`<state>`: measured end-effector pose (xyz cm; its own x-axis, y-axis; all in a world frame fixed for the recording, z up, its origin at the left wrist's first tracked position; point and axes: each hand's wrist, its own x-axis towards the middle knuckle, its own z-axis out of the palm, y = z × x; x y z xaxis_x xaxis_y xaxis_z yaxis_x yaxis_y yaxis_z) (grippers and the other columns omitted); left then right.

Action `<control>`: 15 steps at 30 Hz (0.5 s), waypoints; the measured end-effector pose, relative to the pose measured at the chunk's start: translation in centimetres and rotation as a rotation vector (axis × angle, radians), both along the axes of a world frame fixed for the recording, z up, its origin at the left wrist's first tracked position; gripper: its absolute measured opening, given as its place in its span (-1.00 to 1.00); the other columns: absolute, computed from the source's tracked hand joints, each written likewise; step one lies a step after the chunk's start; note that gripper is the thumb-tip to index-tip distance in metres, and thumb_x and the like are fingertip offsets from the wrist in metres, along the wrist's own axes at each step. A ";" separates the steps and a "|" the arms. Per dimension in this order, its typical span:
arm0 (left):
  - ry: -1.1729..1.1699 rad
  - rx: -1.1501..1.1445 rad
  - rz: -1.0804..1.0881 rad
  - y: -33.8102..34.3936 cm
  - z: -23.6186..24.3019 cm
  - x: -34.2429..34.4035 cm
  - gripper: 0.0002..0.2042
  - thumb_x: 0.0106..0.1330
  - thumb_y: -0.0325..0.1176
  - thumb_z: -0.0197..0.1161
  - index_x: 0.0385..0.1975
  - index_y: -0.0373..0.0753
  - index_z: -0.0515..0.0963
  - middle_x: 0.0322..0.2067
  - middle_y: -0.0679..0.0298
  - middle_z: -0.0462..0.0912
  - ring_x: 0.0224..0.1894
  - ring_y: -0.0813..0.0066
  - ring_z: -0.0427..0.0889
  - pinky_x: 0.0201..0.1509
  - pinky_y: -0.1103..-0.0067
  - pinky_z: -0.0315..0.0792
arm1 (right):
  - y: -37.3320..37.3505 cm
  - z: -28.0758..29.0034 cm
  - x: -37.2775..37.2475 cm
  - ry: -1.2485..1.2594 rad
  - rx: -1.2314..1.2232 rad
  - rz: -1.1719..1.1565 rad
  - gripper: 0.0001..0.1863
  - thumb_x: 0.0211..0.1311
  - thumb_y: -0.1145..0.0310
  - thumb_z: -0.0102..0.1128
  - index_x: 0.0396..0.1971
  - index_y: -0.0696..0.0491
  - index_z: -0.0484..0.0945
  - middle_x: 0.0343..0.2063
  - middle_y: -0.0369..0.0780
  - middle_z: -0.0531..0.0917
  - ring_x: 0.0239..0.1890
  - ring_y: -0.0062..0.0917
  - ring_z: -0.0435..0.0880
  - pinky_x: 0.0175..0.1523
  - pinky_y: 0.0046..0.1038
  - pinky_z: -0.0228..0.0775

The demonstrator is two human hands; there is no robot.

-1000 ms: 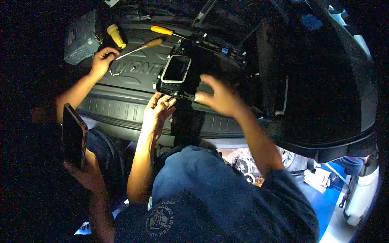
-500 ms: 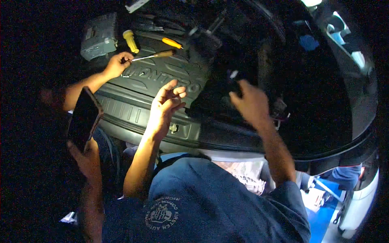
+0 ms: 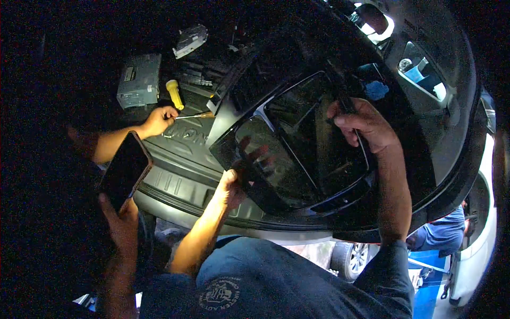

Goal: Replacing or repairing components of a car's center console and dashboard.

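Note:
Between my two hands is a large dark panel (image 3: 297, 133), with a glossy face and shiny rounded trim, tilted over the cargo floor. My left hand (image 3: 232, 191) grips its lower left edge, thumb on top; dim finger shapes show in the glossy face beside it. My right hand (image 3: 369, 125) is closed on its right edge, fingers curled over the rim. To the left, another person's hand (image 3: 158, 121) holds a screwdriver (image 3: 194, 116) next to the panel's left corner. A hand lower down holds a dark phone (image 3: 125, 167).
A grey metal box unit (image 3: 139, 82) lies at the far left, with a yellow flashlight (image 3: 173, 94) beside it. A pale flat part (image 3: 190, 41) lies behind. The car's rear sill (image 3: 175, 186) runs across the front. Another person (image 3: 443, 231) is at the right, near a wheel (image 3: 350, 260).
Both my hands, earlier without the panel, now grip it, and it is raised over the cargo floor. It covers where the orange-handled tool lay. The other person still holds the screwdriver.

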<state>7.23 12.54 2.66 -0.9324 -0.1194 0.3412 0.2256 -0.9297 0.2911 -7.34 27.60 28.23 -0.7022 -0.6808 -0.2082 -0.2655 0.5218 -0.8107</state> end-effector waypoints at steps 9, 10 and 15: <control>-0.498 0.108 0.000 0.1 -6.9 5.0 -0.47 0.08 -0.28 0.28 0.08 -0.23 0.32 -0.04 0.10 0.54 -0.08 0.35 0.55 -0.07 0.50 0.48 | -0.3 -14.0 -4.1 -0.257 0.038 0.107 -0.73 0.14 0.36 0.14 -0.18 0.17 0.50 -0.58 -0.34 0.44 -0.55 -0.68 0.43 -0.53 -0.61 0.36; -0.528 0.069 0.011 0.0 -8.4 5.8 -0.49 0.10 -0.30 0.26 0.08 -0.25 0.33 -0.03 0.10 0.53 -0.06 0.36 0.54 -0.07 0.49 0.48 | -0.9 -15.5 -4.2 -0.299 0.070 0.114 -0.73 0.14 0.36 0.14 -0.18 0.16 0.50 -0.58 -0.34 0.46 -0.56 -0.69 0.44 -0.53 -0.60 0.36; -0.535 0.331 -0.054 0.7 -10.2 8.2 -0.62 0.21 -0.25 0.17 -0.07 -0.39 0.45 -0.01 0.06 0.51 0.07 0.27 0.46 0.18 0.41 0.33 | -3.3 -21.4 -4.6 -0.391 0.125 0.063 -0.77 0.11 0.32 0.21 -0.26 0.07 0.46 -0.60 -0.35 0.46 -0.63 -0.68 0.42 -0.57 -0.59 0.34</control>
<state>15.47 13.22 -7.57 -0.9714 -0.0865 -0.2209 0.0783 -0.9959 0.0455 -11.97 24.33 6.79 -0.5117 -0.6725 -0.5347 0.0151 0.6152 -0.7883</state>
